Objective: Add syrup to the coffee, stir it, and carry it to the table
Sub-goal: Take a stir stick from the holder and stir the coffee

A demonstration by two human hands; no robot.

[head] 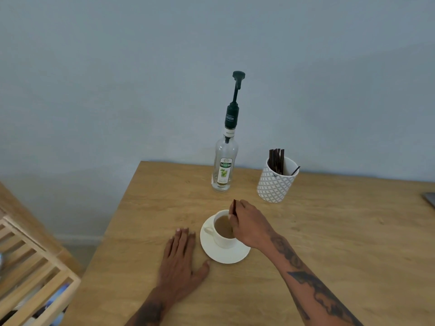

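Presently, the right hand (pixel 249 222) pinches a dark stirrer (pixel 234 207) dipped in the coffee cup (pixel 223 231), which sits on its saucer (pixel 223 255) on the wooden table (pixel 329 243). The left hand (pixel 180 257) lies flat, grip open, beside the saucer. Behind, the syrup bottle (pixel 224 165) stands against a pale blue wall (pixel 117 78).

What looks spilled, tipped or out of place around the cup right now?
Nothing stands out. The white coffee cup sits upright on its white saucer, no spill shows on the wooden table, and the clear pump-top syrup bottle stands upright.
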